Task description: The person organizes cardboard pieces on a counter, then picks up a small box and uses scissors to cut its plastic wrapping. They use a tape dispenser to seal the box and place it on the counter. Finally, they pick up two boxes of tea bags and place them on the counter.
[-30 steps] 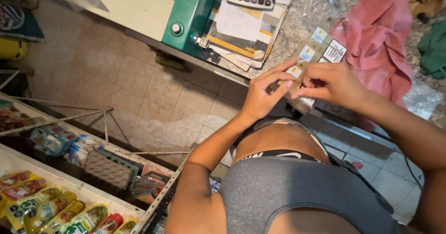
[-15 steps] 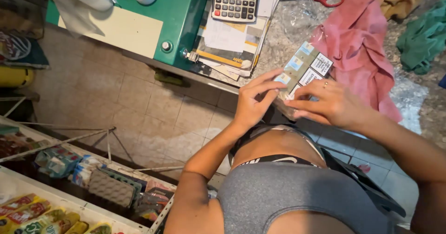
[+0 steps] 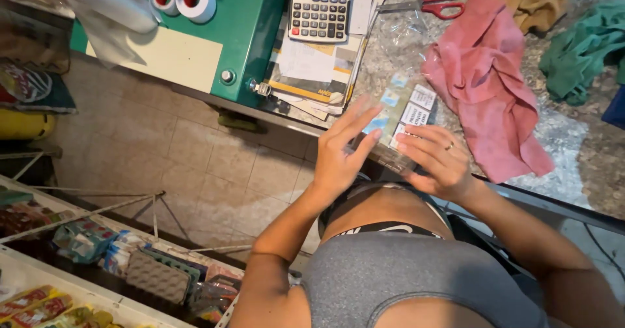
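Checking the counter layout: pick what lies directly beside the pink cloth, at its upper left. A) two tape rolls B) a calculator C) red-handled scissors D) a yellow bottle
C: the red-handled scissors lie on the counter touching the upper left edge of the pink cloth, while the calculator sits farther left.
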